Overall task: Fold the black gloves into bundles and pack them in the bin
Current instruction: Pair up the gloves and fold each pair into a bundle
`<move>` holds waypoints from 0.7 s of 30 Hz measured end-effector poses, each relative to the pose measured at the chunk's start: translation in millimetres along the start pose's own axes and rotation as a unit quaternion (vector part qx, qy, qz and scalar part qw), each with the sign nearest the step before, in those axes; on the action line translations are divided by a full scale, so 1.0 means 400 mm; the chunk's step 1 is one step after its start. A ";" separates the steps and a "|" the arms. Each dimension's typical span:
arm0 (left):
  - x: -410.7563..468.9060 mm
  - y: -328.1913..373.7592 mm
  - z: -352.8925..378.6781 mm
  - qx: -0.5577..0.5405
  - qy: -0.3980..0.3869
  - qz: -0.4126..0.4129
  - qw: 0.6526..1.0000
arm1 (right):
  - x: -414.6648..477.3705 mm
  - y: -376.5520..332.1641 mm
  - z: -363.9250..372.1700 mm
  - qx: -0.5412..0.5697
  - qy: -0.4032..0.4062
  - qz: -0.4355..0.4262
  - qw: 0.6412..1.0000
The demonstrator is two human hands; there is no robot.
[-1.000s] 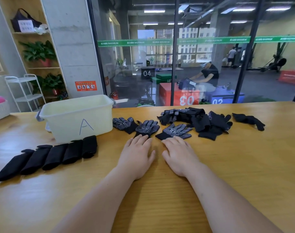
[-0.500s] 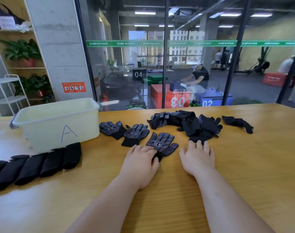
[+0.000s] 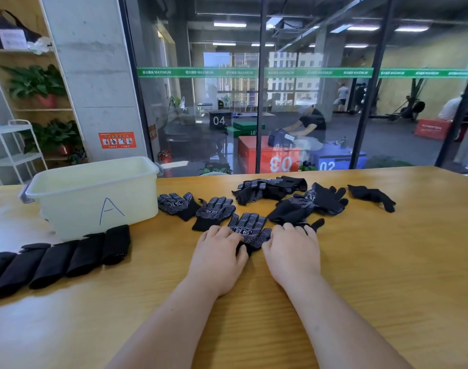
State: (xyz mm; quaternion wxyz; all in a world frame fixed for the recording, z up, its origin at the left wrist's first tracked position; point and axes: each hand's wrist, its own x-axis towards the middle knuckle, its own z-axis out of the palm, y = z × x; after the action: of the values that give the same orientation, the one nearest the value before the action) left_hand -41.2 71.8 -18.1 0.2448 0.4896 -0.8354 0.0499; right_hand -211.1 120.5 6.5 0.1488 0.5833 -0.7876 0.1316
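Five bundles (image 3: pixel 59 259) in a row on the surface (image 3: pixel 387 262), 9 o'clock from the hands, side by side and touching. Bin (image 3: pixel 94 193) marked "A" sits upright just behind them at 10 o'clock. Two gloves lie flat, dots up, at 11 o'clock: far glove (image 3: pixel 176 205) just beside the bin, near glove (image 3: pixel 214 211) touching it on the right. Left hand (image 3: pixel 218 255) has its fingers curled onto the near-left edge of a third glove (image 3: pixel 250 227), thumb at the cuff, pinching it. That glove lies dots up, fingers pointing to 12 o'clock, between the two hands. Right hand (image 3: pixel 291 249) has its knuckles bent over a black glove (image 3: pixel 318 224) at the pile's near edge, and one glove tip pokes out at the hand's 1 o'clock. Grasping or just pressing, can't tell. Pile (image 3: pixel 294 198) of tangled gloves at 12 to 1 o'clock. Lone glove (image 3: pixel 371 195) at 2 o'clock, apart from the pile.
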 end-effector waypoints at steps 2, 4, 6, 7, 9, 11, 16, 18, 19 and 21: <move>-0.004 0.002 -0.003 0.001 0.011 -0.002 1.000 | 0.000 0.008 0.000 0.023 0.015 0.011 1.000; -0.006 0.002 -0.007 -0.005 0.018 -0.001 1.000 | 0.006 0.031 0.010 0.061 0.022 0.026 0.998; -0.006 0.001 -0.011 -0.019 0.016 0.010 1.000 | 0.010 0.053 0.017 0.086 0.005 0.036 0.996; -0.005 0.001 -0.013 -0.027 0.012 0.019 0.999 | 0.012 0.061 0.020 0.089 -0.012 0.040 0.995; -0.004 0.001 -0.014 -0.037 0.007 0.030 0.999 | 0.018 0.069 0.020 0.082 -0.030 0.044 0.995; -0.003 0.000 -0.014 -0.041 0.005 0.024 0.999 | 0.021 0.075 0.016 0.076 -0.018 0.039 0.996; -0.002 -0.004 -0.011 -0.031 0.014 0.003 0.999 | 0.029 0.090 0.014 0.137 0.023 0.048 0.989; -0.003 -0.006 -0.009 -0.025 0.016 -0.002 1.000 | 0.036 0.091 -0.002 0.348 0.050 0.067 0.934; -0.003 -0.007 -0.009 -0.024 0.018 -0.005 1.000 | 0.040 0.091 -0.015 0.451 0.061 0.081 0.887; -0.002 -0.009 -0.007 -0.023 0.029 -0.008 0.999 | 0.045 0.091 -0.043 0.627 0.068 0.116 0.768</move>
State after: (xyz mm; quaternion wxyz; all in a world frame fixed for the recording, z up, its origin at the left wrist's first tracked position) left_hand -36.8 71.8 -16.6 0.2808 0.4892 -0.8247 0.0426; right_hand -249.4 121.7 28.2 -0.2131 0.4410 -0.5796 0.6512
